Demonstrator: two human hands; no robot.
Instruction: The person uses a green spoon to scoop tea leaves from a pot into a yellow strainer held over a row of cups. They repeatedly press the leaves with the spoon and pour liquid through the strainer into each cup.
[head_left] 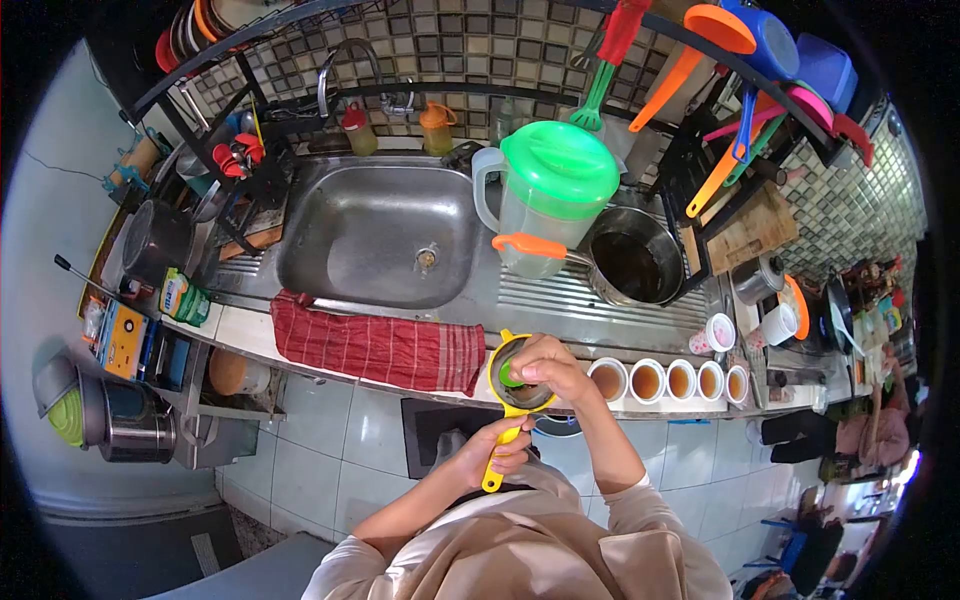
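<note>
My left hand is wrapped round the handle of a yellow strainer at the counter's front edge. Over the strainer's bowl, my right hand is closed, with a small bright green thing at its fingertips; its shape is mostly hidden. Dark material lies in the mesh. Right of my right hand, several white cups of brown liquid stand in a row. A red checked cloth lies to the left of the strainer.
Behind is a steel sink. A clear pitcher with a green lid stands beside a pot of dark liquid. Utensils hang from a black rack. Two patterned cups stand right. A person is at far right.
</note>
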